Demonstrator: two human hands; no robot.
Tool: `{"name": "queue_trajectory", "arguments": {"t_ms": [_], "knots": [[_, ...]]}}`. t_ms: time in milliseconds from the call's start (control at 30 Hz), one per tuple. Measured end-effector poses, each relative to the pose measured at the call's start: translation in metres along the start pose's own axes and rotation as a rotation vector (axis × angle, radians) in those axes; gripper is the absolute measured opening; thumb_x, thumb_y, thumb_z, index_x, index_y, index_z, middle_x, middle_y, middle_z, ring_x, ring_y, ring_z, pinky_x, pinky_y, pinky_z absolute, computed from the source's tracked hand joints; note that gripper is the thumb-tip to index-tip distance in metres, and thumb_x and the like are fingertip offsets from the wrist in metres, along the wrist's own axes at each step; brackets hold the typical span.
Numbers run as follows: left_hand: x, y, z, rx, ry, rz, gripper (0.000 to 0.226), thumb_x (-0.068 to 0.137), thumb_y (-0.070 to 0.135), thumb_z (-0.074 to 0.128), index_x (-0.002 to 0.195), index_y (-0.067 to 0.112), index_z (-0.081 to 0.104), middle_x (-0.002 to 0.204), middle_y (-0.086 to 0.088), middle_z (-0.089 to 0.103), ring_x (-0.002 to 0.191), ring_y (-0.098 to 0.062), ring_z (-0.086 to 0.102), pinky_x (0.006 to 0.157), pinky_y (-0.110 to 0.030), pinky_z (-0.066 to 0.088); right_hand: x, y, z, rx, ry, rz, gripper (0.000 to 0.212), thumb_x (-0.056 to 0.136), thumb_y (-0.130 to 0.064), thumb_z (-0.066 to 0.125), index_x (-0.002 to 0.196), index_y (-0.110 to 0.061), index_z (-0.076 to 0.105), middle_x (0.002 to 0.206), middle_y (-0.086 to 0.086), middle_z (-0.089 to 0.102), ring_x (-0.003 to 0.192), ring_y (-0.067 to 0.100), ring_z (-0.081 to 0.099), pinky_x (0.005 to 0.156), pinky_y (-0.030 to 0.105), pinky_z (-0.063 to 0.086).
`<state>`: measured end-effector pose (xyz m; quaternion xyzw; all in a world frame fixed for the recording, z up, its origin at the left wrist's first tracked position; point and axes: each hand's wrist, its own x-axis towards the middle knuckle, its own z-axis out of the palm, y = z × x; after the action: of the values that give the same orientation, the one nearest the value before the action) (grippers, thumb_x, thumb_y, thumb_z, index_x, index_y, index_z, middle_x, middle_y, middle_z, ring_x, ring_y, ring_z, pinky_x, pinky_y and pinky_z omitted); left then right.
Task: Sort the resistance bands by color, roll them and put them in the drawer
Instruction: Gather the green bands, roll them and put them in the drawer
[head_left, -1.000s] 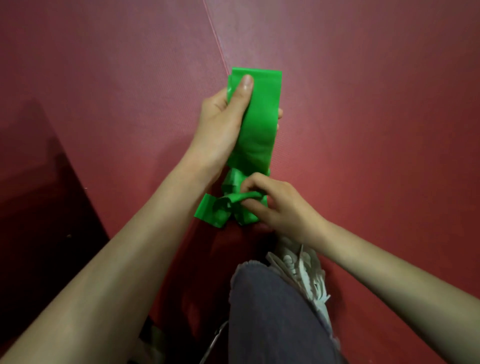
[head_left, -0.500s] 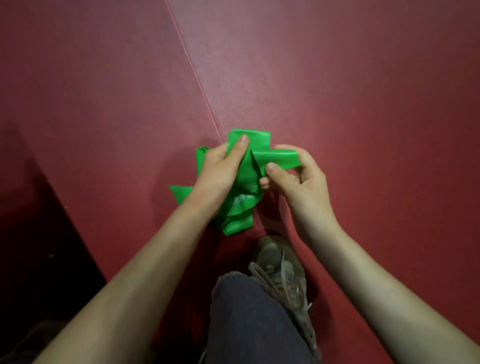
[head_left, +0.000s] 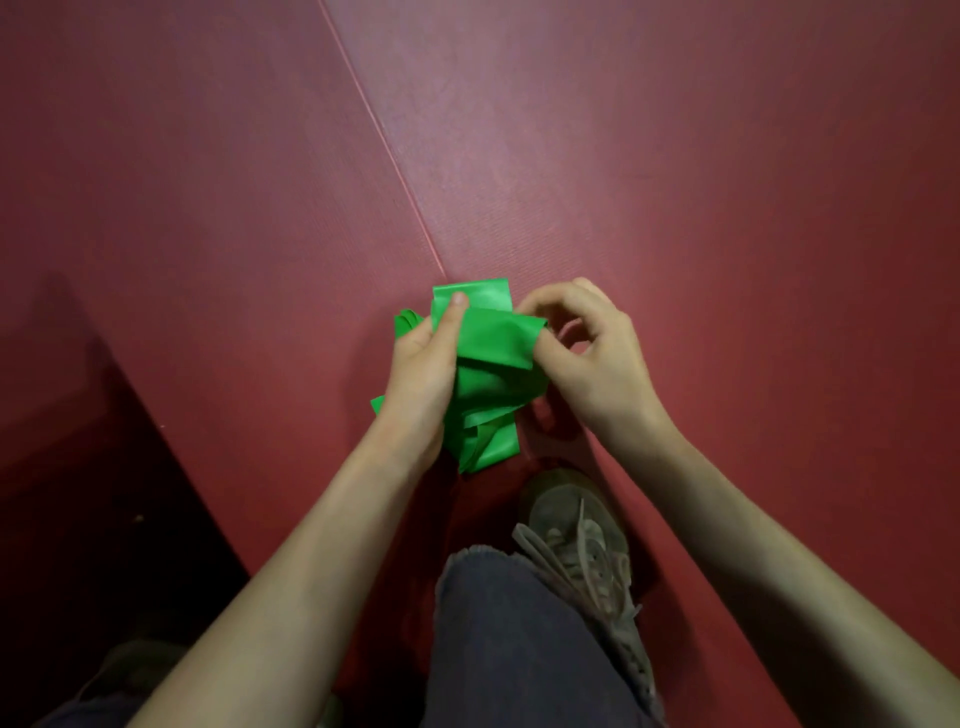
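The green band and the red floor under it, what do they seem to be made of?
Green band: probably thin latex or similar rubber, smooth and slightly glossy; it shows bright highlights and folds softly into loose creases. Red floor: likely a foam or rubber mat, matte, with fine ribbed texture and a straight seam.

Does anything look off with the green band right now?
The green band is a loose, crumpled bunch, not a neat roll: folds bulge between the left hand and right hand, which both grip it, and loose ends stick out to the left and below. No tear shows. Nothing else on the red mat stands out.
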<state>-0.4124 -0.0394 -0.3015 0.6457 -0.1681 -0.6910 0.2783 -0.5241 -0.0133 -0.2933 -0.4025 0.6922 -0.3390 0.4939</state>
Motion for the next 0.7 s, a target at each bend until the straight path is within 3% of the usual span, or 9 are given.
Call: {"name": "queue_trajectory", "arguments": {"t_ms": [100,233,300,467,600,700], "knots": [[0.002,0.000,0.000,-0.076,0.027,0.044,0.030,0.095,0.024,0.040,0.077,0.015,0.062,0.056,0.004,0.068,0.053,-0.007,0.063,0.056,-0.021,0.053,-0.001,-0.005,0.005,0.254,0.015,0.149,0.011,0.067,-0.011,0.046,0.070,-0.013,0.056,0.056,-0.004,0.051,0.055,0.009,0.046,0.051,0.028,0.041],[0.004,0.001,0.001,-0.065,0.036,0.088,0.034,0.096,0.027,0.038,0.074,0.017,0.062,0.056,0.006,0.069,0.053,-0.005,0.063,0.057,-0.020,0.053,-0.001,-0.014,0.019,0.546,-0.020,0.337,0.008,0.079,0.001,0.049,0.077,0.002,0.056,0.048,-0.005,0.056,0.043,0.003,0.049,0.043,0.014,0.040],[0.004,0.002,0.001,-0.042,0.036,0.083,0.035,0.095,0.028,0.038,0.072,0.017,0.062,0.054,0.005,0.068,0.051,-0.006,0.063,0.055,-0.019,0.053,-0.003,-0.016,0.029,0.599,-0.026,0.355,0.018,0.087,0.006,0.044,0.076,-0.005,0.054,0.047,-0.004,0.060,0.043,0.002,0.054,0.044,0.013,0.045],[0.006,0.002,-0.005,-0.006,0.019,0.103,0.036,0.095,0.028,0.039,0.071,0.015,0.064,0.057,0.002,0.069,0.053,-0.010,0.065,0.056,-0.020,0.054,-0.007,-0.009,0.039,0.321,0.048,0.130,0.007,0.079,-0.022,0.050,0.080,-0.029,0.049,0.069,-0.003,0.061,0.061,0.014,0.057,0.060,0.031,0.048],[0.007,0.000,-0.009,0.064,0.012,0.099,0.039,0.097,0.031,0.031,0.079,0.016,0.062,0.055,0.008,0.068,0.054,-0.003,0.064,0.054,-0.015,0.052,-0.004,-0.011,0.038,0.250,0.079,0.134,0.023,0.086,-0.013,0.053,0.088,-0.033,0.044,0.074,0.004,0.064,0.064,0.019,0.061,0.063,0.035,0.052],[0.008,0.001,-0.010,0.064,0.003,0.055,0.051,0.096,0.042,0.024,0.087,0.012,0.065,0.074,-0.001,0.072,0.072,-0.015,0.068,0.066,-0.022,0.055,-0.001,-0.013,0.041,0.201,0.095,0.156,0.029,0.088,-0.010,0.052,0.101,-0.033,0.041,0.082,0.012,0.067,0.073,0.031,0.065,0.071,0.044,0.055]]}}
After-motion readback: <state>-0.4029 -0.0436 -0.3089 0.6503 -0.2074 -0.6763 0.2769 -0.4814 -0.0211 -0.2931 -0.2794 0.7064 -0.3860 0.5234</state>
